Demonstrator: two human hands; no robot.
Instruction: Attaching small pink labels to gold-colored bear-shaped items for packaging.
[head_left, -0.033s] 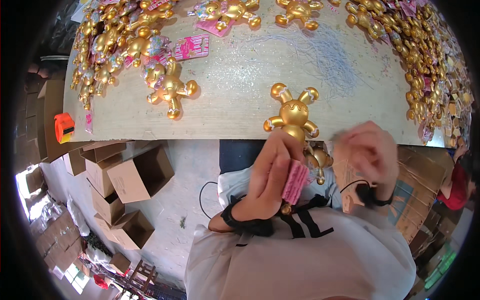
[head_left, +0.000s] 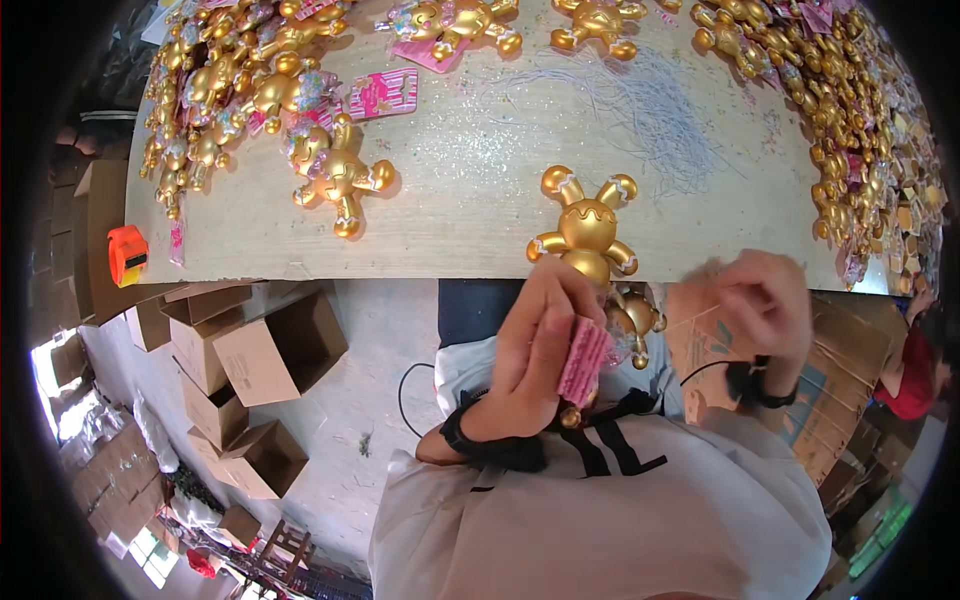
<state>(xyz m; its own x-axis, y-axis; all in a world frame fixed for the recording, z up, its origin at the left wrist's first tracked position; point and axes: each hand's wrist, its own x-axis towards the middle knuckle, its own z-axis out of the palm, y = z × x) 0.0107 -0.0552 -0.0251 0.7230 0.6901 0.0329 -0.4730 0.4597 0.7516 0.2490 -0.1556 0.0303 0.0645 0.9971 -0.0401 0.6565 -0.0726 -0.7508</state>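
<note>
My left hand [head_left: 548, 335] is closed round a small gold figure [head_left: 634, 312], whose rounded parts stick out to the right of my fingers. A pink ridged piece [head_left: 585, 362] shows at my palm on the same item. My right hand [head_left: 765, 305], blurred by motion, is to the right with its fingers curled together. What looks like a thin thread [head_left: 692, 319] stretches from the gold figure to it. Just beyond my left hand, a gold figure with round ears [head_left: 588, 228] lies face up on the table's front edge, partly hidden by my fingers.
Gold figures are heaped on the table [head_left: 450, 220] at left [head_left: 215, 90] and right [head_left: 840, 120]. One figure [head_left: 340, 180] lies apart, near a pink striped card [head_left: 384, 93]. Loose pale threads [head_left: 650, 110] spread at the back. An orange tape roll [head_left: 128, 255] sits at the left corner. Open cartons [head_left: 280, 345] stand on the floor.
My right hand has moved slightly to the right, farther from the figure. My left hand and the pink piece have shifted a little to the left.
</note>
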